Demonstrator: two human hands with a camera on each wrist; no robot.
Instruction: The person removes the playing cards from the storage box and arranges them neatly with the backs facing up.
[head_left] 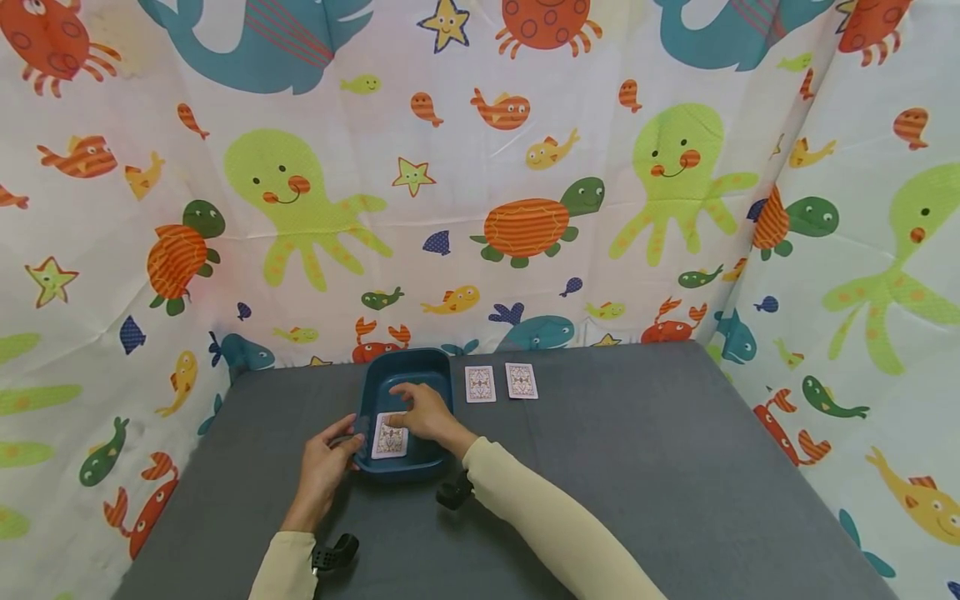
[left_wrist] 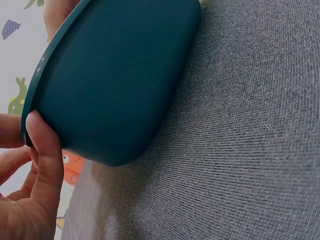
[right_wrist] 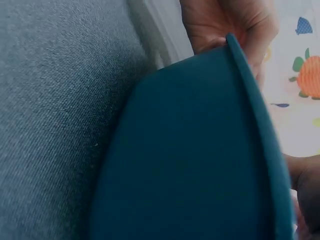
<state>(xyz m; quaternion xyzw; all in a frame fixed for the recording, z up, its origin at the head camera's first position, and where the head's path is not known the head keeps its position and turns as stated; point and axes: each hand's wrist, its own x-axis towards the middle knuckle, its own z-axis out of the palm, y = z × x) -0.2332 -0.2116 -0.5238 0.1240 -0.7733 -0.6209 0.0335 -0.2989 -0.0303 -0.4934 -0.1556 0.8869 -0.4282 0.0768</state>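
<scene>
A dark teal plastic tray (head_left: pixel 397 476) rests on the grey tabletop. My left hand (head_left: pixel 326 467) grips its near left side; in the left wrist view the thumb (left_wrist: pixel 45 140) presses the outside just under the rim, fingers on the other side. Inside the tray lies a playing card (head_left: pixel 389 443), patterned back up, at the front left. My right hand (head_left: pixel 429 414) reaches in over the tray's right wall, its thumb over the card's upper right corner and its fingers spread apart from the thumb. From the right wrist, the tray's wall (right_wrist: pixel 190 140) hides most of that hand.
Two more patterned cards lie face down right of the tray: a nearer-left card (head_left: pixel 480 384) and a slightly tilted card (head_left: pixel 521 381). Behind the table hangs a sea-animal curtain (head_left: pixel 442 200), which also runs down both sides. Each wrist wears a black strap camera (head_left: pixel 337 552).
</scene>
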